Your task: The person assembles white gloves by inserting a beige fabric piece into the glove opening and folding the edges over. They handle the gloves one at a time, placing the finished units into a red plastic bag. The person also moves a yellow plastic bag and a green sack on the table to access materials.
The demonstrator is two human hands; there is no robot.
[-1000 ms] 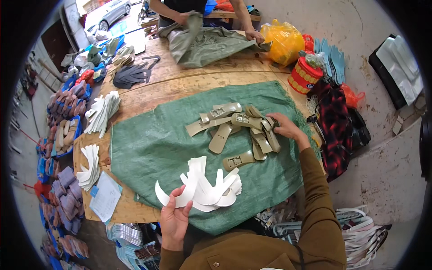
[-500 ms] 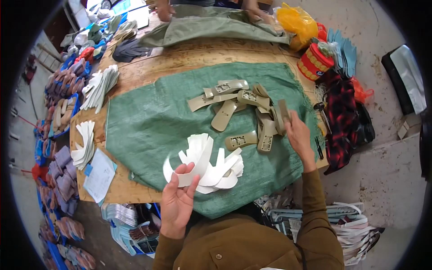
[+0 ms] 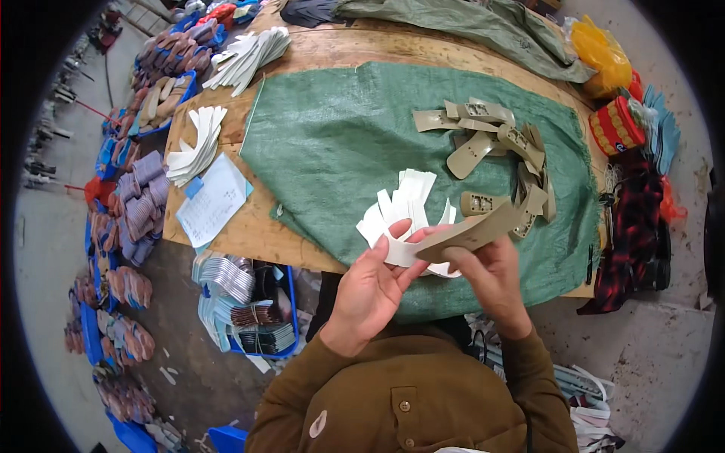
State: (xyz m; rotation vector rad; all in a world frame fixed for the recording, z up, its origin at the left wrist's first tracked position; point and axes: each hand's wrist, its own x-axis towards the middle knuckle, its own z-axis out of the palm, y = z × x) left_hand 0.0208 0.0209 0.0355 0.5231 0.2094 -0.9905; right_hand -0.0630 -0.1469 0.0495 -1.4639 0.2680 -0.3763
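Note:
My left hand (image 3: 368, 294) pinches a curved white strip (image 3: 400, 252) between thumb and fingers, in front of my chest. In my right hand (image 3: 495, 283) is a tan wedge-shaped shoe heel piece (image 3: 468, 230), gripped by its near side with the thumb below. One end of it meets or overlaps the strip; whether they touch cannot be told. Just beyond lies a fanned pile of white strips (image 3: 411, 190), partly covered by my hands. Farther right, several tan heel pieces (image 3: 470, 155) lie heaped, some showing hollow ribbed undersides. Both piles rest on a green woven sheet (image 3: 317, 143).
On the wooden table (image 3: 226, 241), bundles of white strips (image 3: 198, 143) and a written paper sheet (image 3: 215, 200) lie left. A red tin (image 3: 616, 127) and yellow bag (image 3: 596, 57) stand right. Below, a blue crate (image 3: 285, 302) holds bundled pieces. Dark-red plaid cloth (image 3: 625, 226) hangs right.
My right hand has brought a tan heel piece from the heap on the right to the strip in my left hand. The view has shifted; the other person's hands have left it.

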